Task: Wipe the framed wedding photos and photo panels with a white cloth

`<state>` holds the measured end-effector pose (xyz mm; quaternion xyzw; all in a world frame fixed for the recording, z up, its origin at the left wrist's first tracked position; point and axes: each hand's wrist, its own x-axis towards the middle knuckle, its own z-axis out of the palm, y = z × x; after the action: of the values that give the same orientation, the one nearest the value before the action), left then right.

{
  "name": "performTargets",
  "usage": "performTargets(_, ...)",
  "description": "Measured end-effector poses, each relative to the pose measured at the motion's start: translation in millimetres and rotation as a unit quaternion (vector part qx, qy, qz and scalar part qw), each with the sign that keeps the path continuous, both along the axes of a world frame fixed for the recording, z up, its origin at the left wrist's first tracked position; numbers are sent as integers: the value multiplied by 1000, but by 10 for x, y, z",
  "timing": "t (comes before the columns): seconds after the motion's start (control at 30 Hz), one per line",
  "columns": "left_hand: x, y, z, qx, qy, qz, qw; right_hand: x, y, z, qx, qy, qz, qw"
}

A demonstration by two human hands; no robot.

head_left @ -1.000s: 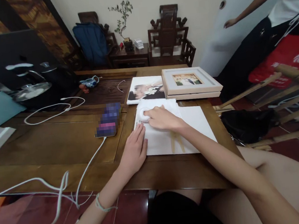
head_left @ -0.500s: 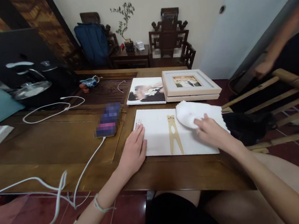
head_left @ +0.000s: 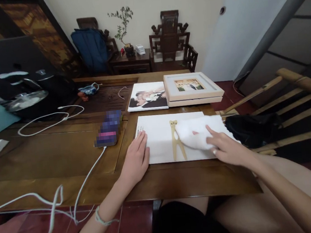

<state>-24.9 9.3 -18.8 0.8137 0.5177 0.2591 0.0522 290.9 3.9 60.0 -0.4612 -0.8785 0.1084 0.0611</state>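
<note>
A white rectangular panel [head_left: 158, 142] lies flat on the wooden table before me. On it is a gold bear-headed, long-legged figure [head_left: 174, 138], whether printed or separate I cannot tell. My left hand [head_left: 137, 155] rests on the panel's left edge, fingers stretched out beside small dark print. My right hand [head_left: 225, 148] grips a crumpled white cloth [head_left: 194, 140] against the panel's right half. The cloth reaches the figure's right side and hides part of the panel behind it.
Behind the panel lie a photo print [head_left: 149, 98] and stacked wooden picture frames [head_left: 195, 95]. A phone [head_left: 108, 130] with a white cable [head_left: 87, 179] is left of my left hand. A bamboo chair [head_left: 287, 76] stands at the right, with a black bag [head_left: 243, 129] on it.
My right hand has drawn the cloth down towards me, against the gold figure. My left hand stays on the panel. Another person's arm at the right has left the view, which has shifted slightly.
</note>
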Motion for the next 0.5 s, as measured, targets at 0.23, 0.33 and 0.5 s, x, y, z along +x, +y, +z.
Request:
performTargets(0.23, -15, 3, 12, -7, 6, -3, 1000, -171, 700, -126, 59, 4, -5, 998)
performTargets(0.33, -12, -2, 11, -7, 8, -1, 1000, -236, 539, -174, 88, -15, 14, 996)
performTargets(0.5, 7, -6, 5, 0, 6, 0, 1000, -202, -148, -158, 50, -31, 58, 997)
